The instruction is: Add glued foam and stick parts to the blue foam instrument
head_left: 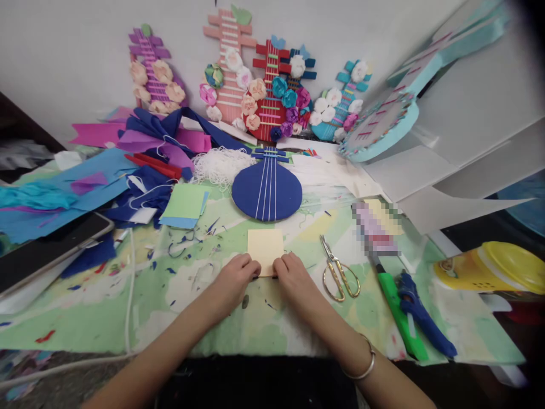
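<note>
A small pale yellow square of paper (265, 247) lies on the patterned tablecloth near the front middle. My left hand (239, 277) pinches its lower left corner, fingers closed. At the lower right corner my right hand (293, 278) has its fingers pressed together on the same paper. Just beyond the paper lies a dark blue lute-shaped piece (267, 190) with white strings. Gold-handled scissors (338, 272) rest to the right of my right hand, blades partly apart.
Green and light blue paper squares (185, 203), blue scraps and a phone (51, 250) are at left. White string (219, 166) lies behind. At right are a green tool (400, 318), a blue glue gun (426, 318) and a yellow cup (489, 267). Decorated instruments (270, 91) lean on the wall.
</note>
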A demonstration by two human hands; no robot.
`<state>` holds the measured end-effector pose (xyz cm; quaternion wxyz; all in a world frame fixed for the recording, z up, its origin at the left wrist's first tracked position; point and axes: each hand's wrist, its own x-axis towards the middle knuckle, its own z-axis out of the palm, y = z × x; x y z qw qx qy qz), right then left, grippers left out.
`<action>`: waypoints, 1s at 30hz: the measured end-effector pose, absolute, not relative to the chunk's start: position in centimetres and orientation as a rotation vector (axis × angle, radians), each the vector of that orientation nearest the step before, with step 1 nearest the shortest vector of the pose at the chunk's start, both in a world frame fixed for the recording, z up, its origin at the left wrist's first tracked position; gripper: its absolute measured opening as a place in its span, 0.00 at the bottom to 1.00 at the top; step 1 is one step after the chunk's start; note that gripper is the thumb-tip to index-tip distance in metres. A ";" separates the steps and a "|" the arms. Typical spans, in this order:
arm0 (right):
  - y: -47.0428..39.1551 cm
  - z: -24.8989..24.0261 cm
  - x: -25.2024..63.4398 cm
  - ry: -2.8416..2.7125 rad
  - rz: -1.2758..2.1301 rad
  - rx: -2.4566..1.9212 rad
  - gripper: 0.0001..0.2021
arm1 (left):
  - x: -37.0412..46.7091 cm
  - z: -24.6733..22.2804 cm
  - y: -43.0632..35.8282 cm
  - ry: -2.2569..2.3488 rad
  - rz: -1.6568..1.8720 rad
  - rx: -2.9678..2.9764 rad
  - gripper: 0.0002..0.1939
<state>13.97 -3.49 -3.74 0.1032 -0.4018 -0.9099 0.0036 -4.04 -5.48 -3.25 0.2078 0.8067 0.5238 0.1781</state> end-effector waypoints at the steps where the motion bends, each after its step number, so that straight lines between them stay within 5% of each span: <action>1: -3.4 -3.7 14.0 -2.676 0.052 -1.209 0.10 | -3.8 -3.3 -5.5 1.484 0.490 2.261 0.12; 16: -3.0 -2.6 12.9 -2.637 0.210 -1.445 0.10 | -2.8 -1.3 -4.0 1.806 0.066 2.198 0.02; 23: -2.6 -1.8 12.6 -2.619 0.205 -1.774 0.01 | -2.2 -0.3 -3.6 1.931 -0.132 2.130 0.06; 30: -0.3 -0.2 12.6 -2.601 0.554 -2.056 0.11 | -2.8 0.0 -2.2 1.826 -0.250 2.091 0.06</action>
